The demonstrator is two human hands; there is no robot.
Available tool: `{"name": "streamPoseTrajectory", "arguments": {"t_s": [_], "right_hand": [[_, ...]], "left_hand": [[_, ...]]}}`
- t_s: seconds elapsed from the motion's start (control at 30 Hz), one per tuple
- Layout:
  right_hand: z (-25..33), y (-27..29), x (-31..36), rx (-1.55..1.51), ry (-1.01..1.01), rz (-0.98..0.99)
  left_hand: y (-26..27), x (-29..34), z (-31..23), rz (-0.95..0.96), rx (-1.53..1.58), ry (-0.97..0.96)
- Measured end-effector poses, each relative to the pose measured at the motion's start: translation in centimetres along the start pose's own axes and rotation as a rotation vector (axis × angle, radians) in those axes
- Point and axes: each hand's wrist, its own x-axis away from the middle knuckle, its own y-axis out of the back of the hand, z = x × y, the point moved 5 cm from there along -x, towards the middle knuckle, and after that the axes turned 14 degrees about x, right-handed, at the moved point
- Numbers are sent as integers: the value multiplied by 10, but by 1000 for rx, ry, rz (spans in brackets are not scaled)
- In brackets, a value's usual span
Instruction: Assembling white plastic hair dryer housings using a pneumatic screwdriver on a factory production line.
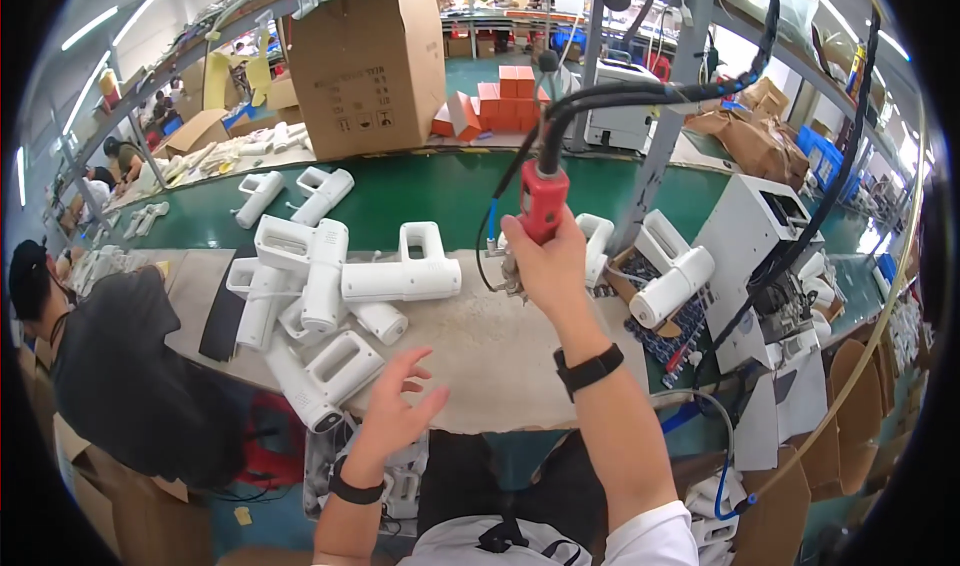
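Observation:
My right hand (552,276) is wrapped round a red power screwdriver (541,198), held upright over the worktop. A thick black cable leaves its top, and a metal fitting with a thin blue hose shows beside my fingers. My left hand (396,414) hovers above the bench's near edge with its fingers apart and nothing in them. Just beyond it lies a heap of white device housings with loop handles. One housing (402,278) rests on its side at the heap's right, another (325,276) lies on top, and a third (340,371) sits closest to my left hand.
Brown cardboard (490,366) covers the near bench, with a green surface (420,191) behind. A white housing (672,271) lies by a white machine (755,256) at right. Orange boxes (515,96) and a large carton (365,71) stand at the back. Another person (130,366) sits at left.

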Motion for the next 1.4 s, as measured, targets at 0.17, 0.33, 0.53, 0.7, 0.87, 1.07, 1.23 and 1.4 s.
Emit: {"name": "streamPoseTrajectory", "arguments": {"t_s": [0.17,0.33,0.53,0.7,0.87,1.07,1.23,1.4], "right_hand": [[-21,55,12,-102,73,-258],[3,138,56,-107,-139,-381],[8,175,93,-152,-167,-408],[-4,190,100,-135,-165,-338],[-18,193,97,-53,-107,-325],[-10,197,94,-31,-106,-387],[16,197,94,-138,-138,-389],[34,198,96,-147,-168,-312]], "left_hand": [[-21,-50,-28,-17,-267,-100],[-132,-144,15,122,-498,-218],[-212,-223,91,13,-1048,-489],[-228,-246,104,192,-1207,-471],[-180,-252,71,-70,-1034,-564],[-128,-180,-6,59,-737,-691],[-100,-81,0,602,-943,-810],[-73,-59,42,689,-1067,-717]]}}
